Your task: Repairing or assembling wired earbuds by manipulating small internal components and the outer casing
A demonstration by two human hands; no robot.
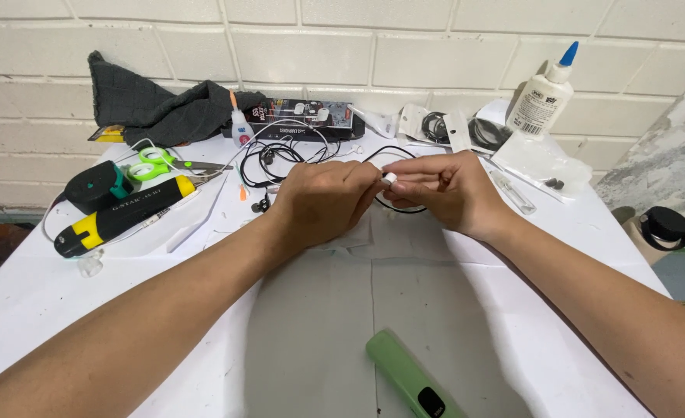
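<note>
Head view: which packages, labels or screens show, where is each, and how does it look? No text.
Black flat rectangular retail box: back centre by the wall, pale product pictures on top.
White squeeze glue bottle with blue tip: back right, pale label with dark print.
Clear plastic pouches: right of the hands, flat, holding small dark parts.
Yellow-and-black handheld tool: left, pale lettering on its side.
Green slim device: front centre, small dark window.

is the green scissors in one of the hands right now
No, the green-handled scissors lie on the table behind the left hand, while both it and the right hand pinch a small white piece.
</note>
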